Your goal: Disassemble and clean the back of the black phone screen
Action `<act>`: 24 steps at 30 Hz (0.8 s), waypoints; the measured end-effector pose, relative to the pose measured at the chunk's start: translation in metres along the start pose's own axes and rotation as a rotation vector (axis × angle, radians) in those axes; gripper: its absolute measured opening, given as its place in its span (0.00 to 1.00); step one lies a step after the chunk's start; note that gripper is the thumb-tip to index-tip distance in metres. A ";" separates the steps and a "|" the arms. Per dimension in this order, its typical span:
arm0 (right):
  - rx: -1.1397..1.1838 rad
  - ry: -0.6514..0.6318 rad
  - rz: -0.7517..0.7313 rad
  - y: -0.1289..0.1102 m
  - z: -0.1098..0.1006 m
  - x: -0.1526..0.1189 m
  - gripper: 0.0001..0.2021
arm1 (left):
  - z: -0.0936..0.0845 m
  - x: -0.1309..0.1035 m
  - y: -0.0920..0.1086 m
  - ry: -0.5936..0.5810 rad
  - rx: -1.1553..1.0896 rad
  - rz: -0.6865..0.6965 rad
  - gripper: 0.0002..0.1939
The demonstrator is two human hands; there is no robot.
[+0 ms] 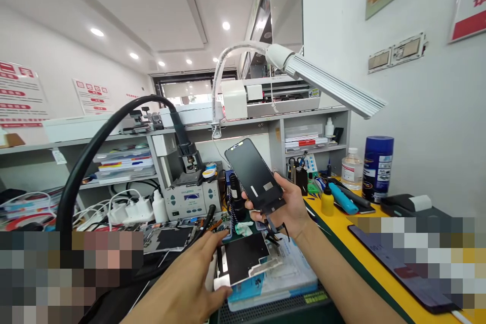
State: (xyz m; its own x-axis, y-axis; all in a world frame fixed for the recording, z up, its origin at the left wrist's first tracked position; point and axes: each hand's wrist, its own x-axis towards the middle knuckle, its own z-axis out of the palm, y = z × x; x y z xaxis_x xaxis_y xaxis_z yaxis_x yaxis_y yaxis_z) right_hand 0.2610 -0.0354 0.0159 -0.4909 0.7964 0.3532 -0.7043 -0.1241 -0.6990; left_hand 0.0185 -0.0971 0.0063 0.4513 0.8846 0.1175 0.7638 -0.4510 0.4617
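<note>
My right hand (290,202) grips a black phone screen (252,169) by its lower edge, raised and tilted above the bench. Thin dark flex cables (273,230) hang from the screen's lower end. My left hand (197,276) has its thumb and fingers apart beside the left edge of a flat black panel with a metal bracket (245,258). A small white piece (222,282) is near my left thumb; whether I touch it I cannot tell. The panel lies on a blue and white box (292,268).
Behind stands a grey soldering station (192,200) with a thick black hose (114,121) arching on the left. A white lamp (330,78) hangs overhead. On the right are a yellow bottle (327,201), a blue spray can (377,169) and a large phone or tablet (402,268).
</note>
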 end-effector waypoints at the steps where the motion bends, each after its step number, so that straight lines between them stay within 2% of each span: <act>1: 0.008 -0.002 -0.002 0.000 0.000 0.000 0.28 | -0.001 0.000 -0.003 0.031 -0.006 0.024 0.38; 6: 0.048 -0.002 -0.007 -0.003 -0.005 0.000 0.28 | -0.006 -0.002 -0.014 0.148 -0.021 0.102 0.34; 8: 0.064 0.002 -0.007 -0.004 -0.008 0.001 0.28 | -0.011 -0.003 -0.017 0.152 -0.030 0.110 0.31; 10: 0.078 0.008 -0.009 -0.004 -0.010 0.001 0.28 | -0.015 -0.003 -0.023 0.112 -0.095 0.059 0.27; 12: 0.089 0.014 -0.016 -0.004 -0.012 0.001 0.28 | -0.018 0.000 -0.034 0.017 -0.330 -0.043 0.25; 13: 0.094 0.017 -0.022 -0.005 -0.012 0.000 0.28 | -0.017 0.001 -0.040 -0.040 -0.561 -0.084 0.23; 15: 0.103 0.021 -0.032 -0.007 -0.013 -0.001 0.28 | -0.012 0.004 -0.054 -0.203 -1.184 -0.160 0.16; 17: 0.110 0.022 -0.042 -0.009 -0.013 -0.002 0.27 | -0.004 0.004 -0.066 -0.262 -1.360 -0.171 0.14; 19: 0.114 0.021 -0.055 -0.012 -0.012 -0.004 0.26 | 0.005 0.002 -0.073 -0.291 -1.481 -0.180 0.20; 24: 0.116 0.026 -0.068 -0.014 -0.009 -0.006 0.25 | 0.017 -0.006 -0.078 -0.340 -1.694 -0.163 0.26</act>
State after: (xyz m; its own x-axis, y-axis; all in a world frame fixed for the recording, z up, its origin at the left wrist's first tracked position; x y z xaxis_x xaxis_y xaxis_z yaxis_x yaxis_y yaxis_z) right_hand 0.2787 -0.0326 0.0182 -0.4280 0.8199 0.3801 -0.7906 -0.1360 -0.5970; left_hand -0.0356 -0.0693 -0.0451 0.6641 0.7419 -0.0929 -0.3830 0.4442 0.8099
